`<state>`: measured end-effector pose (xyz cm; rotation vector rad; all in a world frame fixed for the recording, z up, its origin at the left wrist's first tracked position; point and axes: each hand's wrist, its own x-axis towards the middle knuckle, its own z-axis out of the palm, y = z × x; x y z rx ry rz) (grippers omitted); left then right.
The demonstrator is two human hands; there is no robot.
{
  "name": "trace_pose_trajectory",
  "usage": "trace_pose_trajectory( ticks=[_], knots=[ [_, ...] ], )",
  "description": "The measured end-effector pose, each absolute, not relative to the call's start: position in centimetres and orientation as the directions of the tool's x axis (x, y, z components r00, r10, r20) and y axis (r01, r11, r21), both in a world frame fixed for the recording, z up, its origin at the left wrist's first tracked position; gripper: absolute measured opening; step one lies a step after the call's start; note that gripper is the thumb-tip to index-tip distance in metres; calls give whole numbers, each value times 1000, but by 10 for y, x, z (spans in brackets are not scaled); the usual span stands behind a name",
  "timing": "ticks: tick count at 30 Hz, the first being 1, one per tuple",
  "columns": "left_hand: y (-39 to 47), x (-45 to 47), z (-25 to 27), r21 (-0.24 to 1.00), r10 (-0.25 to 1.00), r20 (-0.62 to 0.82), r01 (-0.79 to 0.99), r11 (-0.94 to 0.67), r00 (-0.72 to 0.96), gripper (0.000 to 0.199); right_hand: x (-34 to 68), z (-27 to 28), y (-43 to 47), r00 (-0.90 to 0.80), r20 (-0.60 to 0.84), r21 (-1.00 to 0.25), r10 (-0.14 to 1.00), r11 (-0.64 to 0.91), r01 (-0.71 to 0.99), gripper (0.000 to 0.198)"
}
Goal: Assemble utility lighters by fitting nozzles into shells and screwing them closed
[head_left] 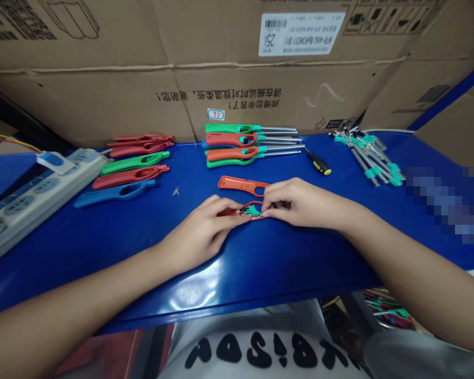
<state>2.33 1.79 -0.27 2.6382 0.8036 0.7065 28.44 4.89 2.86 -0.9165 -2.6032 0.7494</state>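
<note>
Between my hands lies an orange lighter shell half, with a teal trigger and small dark and metal parts inside it. My left hand grips its left end, thumb and fingers pressed along the sides. The fingertips of my right hand are pinched at its right part, beside the trigger, and cover that end. Just behind, the other orange shell half rests on the blue table, its right end partly hidden by my right hand.
Red, green and blue shells lie at left near a power strip. Small screws sit nearby. Assembled lighters and a black-yellow screwdriver are at the back. Metal tubes with teal parts lie right. Cardboard stands behind.
</note>
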Motion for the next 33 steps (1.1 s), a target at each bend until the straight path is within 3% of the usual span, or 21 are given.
trace_pose_trajectory(
  ticks=[7, 11, 15, 19, 22, 26, 29, 31, 33],
  knots=[
    [19, 22, -4, 393, 569, 391, 428, -814, 724, 34, 288, 31, 49, -740, 137, -567, 658, 665, 487, 17],
    [19, 22, -3, 438, 589, 410, 416, -797, 696, 28, 298, 24, 57, -653, 214, -434, 726, 670, 602, 23],
    [21, 22, 3, 504, 656, 406, 442, -741, 636, 26, 306, 16, 65, -669, 128, -388, 732, 658, 646, 25],
    [27, 18, 12, 455, 665, 434, 489, -744, 608, 26, 308, 19, 66, -661, 95, -375, 744, 642, 668, 10],
    [32, 13, 15, 369, 644, 462, 529, -764, 610, 30, 304, 22, 64, -625, 158, -361, 764, 634, 683, 10],
    [35, 9, 16, 213, 587, 493, 565, -797, 642, 38, 290, 22, 59, -490, 267, -578, 830, 545, 608, 17],
    [35, 8, 17, 200, 567, 520, 553, -808, 640, 37, 281, 19, 54, -386, 180, -794, 905, 366, 485, 21],
    [33, 9, 19, 236, 575, 519, 541, -807, 632, 33, 278, 19, 52, -393, 96, -852, 915, 280, 443, 23],
    [30, 9, 20, 265, 597, 493, 545, -796, 633, 31, 279, 20, 51, -430, 100, -832, 897, 312, 458, 26]
  ],
)
